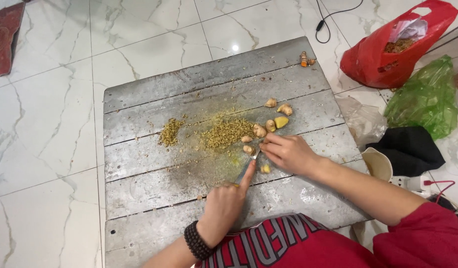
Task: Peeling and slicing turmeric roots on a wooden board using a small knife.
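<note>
White marble-veined tile floor (50,129); on it a grey weathered plank board (154,99) serving as the table. Heap of chopped yellow-brown ginger (224,133) at board centre. Left hand (224,208), fingers closed on a steel knife (246,170), blade running up-right. Right hand (288,153), nearer, fingers curled, pinning a pale ginger piece (248,149) at the blade tip.

red bag (387,59), green bag (427,97), black cloth (410,149), white cup (377,164) on marble floor (45,134)
</note>
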